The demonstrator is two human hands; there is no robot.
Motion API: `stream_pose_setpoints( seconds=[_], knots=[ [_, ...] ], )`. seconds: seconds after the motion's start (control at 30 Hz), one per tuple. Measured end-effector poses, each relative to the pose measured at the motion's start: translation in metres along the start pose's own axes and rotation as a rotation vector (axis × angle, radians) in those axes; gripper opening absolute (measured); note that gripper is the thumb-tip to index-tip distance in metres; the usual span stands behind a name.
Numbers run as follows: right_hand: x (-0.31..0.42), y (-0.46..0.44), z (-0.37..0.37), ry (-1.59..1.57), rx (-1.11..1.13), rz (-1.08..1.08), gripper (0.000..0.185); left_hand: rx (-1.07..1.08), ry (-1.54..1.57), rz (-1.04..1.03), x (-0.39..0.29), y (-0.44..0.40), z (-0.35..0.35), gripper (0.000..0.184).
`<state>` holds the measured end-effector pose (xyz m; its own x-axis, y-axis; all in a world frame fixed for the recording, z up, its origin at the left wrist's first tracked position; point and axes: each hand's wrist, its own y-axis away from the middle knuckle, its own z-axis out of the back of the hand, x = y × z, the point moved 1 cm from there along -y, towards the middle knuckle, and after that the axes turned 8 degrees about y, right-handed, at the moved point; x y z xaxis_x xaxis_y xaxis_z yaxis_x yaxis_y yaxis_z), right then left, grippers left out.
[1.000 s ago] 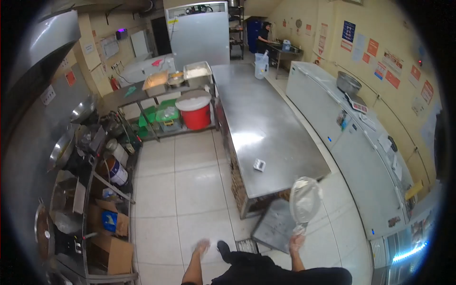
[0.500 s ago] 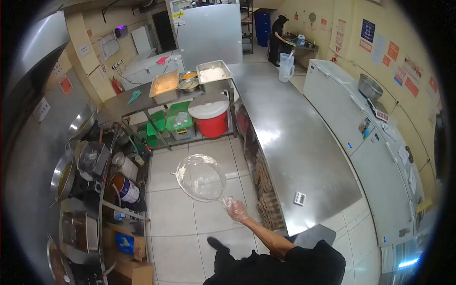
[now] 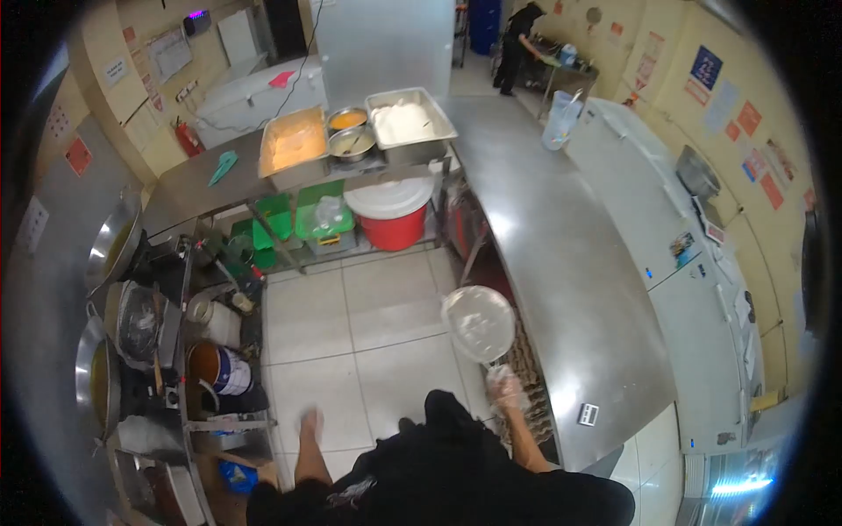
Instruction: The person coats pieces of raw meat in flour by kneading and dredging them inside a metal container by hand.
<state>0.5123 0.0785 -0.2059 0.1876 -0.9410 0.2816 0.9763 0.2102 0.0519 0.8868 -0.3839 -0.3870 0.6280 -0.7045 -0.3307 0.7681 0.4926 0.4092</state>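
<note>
My right hand (image 3: pixel 506 391), in a clear plastic glove, grips the handle of a round mesh strainer (image 3: pixel 479 323). White powdery residue clings to the mesh. The strainer hangs over the floor beside the left edge of the steel table (image 3: pixel 583 289). My left hand (image 3: pixel 311 422) hangs low over the tiles, away from any object; blur hides how its fingers are set. Farther ahead are a pan of white powder (image 3: pixel 408 121), a pan of orange mixture (image 3: pixel 296 142) and two round bowls between them, one of them a metal bowl (image 3: pixel 352 145).
Woks (image 3: pixel 98 375) and a frying basket line the left side. A red tub with a white lid (image 3: pixel 388 200) sits below the pans. A small white timer (image 3: pixel 588 415) lies on the steel table. Chest freezers (image 3: pixel 631 175) stand at right. Another person (image 3: pixel 516 48) works at the back.
My right hand has carried the strainer rightward, close to the table edge. My left hand has come into view. My view has tilted down, and my body has moved forward.
</note>
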Motion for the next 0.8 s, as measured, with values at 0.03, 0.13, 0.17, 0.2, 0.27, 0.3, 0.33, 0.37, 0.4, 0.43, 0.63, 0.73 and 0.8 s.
stream_pose_setpoints(
  seconds=[0.03, 0.13, 0.17, 0.2, 0.27, 0.3, 0.33, 0.37, 0.4, 0.43, 0.63, 0.73, 0.8],
  knots=[
    [0.008, -0.014, 0.006, -0.028, 0.011, -0.076, 0.03, -0.083, 0.197, 0.08, -0.011, -0.068, 0.065, 0.055],
    [0.062, -0.076, 0.04, -0.06, 0.014, -0.159, 0.032, -0.273, 0.801, 0.211, -0.078, -0.191, 0.237, 0.059],
    [0.072, -0.1, 0.042, -0.07, -0.01, -0.197, 0.032, -0.281, 0.893, 0.163, -0.091, -0.229, 0.255, 0.056],
    [0.075, -0.123, 0.033, -0.066, -0.013, -0.21, 0.032, -0.285, 0.986, 0.114, -0.103, -0.267, 0.273, 0.054],
    [0.083, -0.176, 0.013, 0.058, -0.073, -0.136, 0.032, -0.301, 1.356, -0.09, -0.136, -0.337, 0.297, 0.045],
    [0.092, -0.205, 0.007, 0.1, 0.002, -0.202, 0.027, -0.268, 1.384, -0.114, -0.139, -0.364, 0.295, 0.044],
    [0.098, -0.23, 0.0, 0.104, 0.017, -0.202, 0.027, -0.214, 1.312, -0.101, -0.14, -0.379, 0.28, 0.044],
    [0.117, -0.249, 0.005, 0.115, 0.039, -0.19, 0.026, -0.132, 1.101, -0.093, -0.133, -0.39, 0.254, 0.043],
    [0.147, -0.279, 0.005, 0.112, 0.057, -0.165, 0.026, -0.06, 0.729, -0.162, -0.123, -0.4, 0.228, 0.043],
    [0.169, -0.308, 0.0, -0.014, 0.066, -0.076, 0.027, -0.007, 0.417, -0.254, -0.11, -0.401, 0.202, 0.043],
    [0.309, -0.477, -0.058, 0.066, 0.248, 0.42, 0.023, 0.168, 1.415, 0.639, -0.05, -0.274, 0.1, 0.04],
    [0.389, -0.537, -0.082, -0.099, 0.373, 0.452, 0.022, 0.14, 1.551, 0.898, -0.047, -0.227, 0.101, 0.04],
    [0.433, -0.572, -0.11, -0.07, 0.391, 0.619, 0.022, 0.112, 1.613, 1.009, -0.054, -0.221, 0.109, 0.039]
  ],
)
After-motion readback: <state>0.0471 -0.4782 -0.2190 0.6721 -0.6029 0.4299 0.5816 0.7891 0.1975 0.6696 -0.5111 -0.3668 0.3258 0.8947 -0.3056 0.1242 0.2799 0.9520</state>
